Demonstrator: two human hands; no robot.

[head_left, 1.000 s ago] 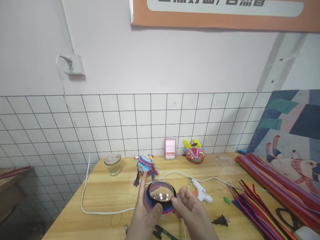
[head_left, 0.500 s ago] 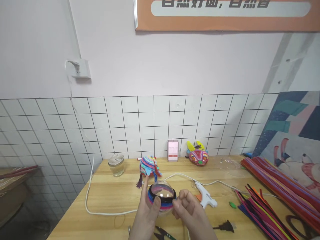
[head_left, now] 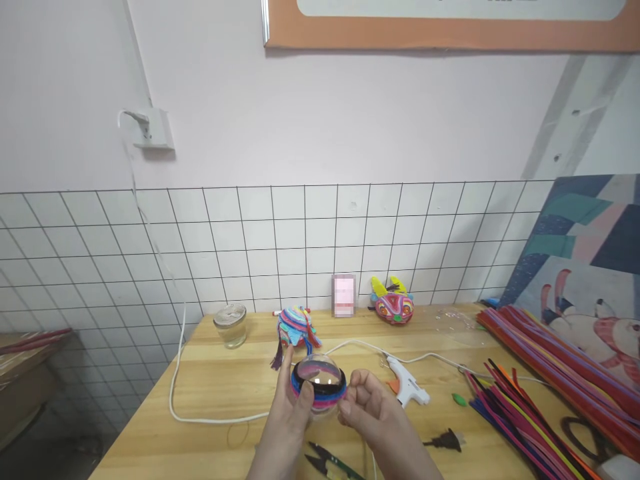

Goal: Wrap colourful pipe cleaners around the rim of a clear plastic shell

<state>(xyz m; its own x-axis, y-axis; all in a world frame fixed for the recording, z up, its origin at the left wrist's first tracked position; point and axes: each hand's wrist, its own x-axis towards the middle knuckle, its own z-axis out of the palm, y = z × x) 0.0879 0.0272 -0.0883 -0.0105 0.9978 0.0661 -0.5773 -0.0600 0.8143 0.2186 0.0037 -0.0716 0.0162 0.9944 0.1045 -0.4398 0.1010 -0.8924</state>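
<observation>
Both hands hold a clear dome (head_left: 319, 385) above the tabletop (head_left: 220, 387): left hand (head_left: 293, 417) clasping its side, right hand (head_left: 367, 410) pinching the fuzzy-wire band. Several coloured rows are wrapped; the upper dome remains bare.

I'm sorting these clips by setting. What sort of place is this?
Most likely a craft workbench in a hobby or handicraft room. A wooden table holds bundles of pipe cleaners, a glue gun and finished animal figures, while both hands hold a clear ball wrapped in coloured bands.
</observation>
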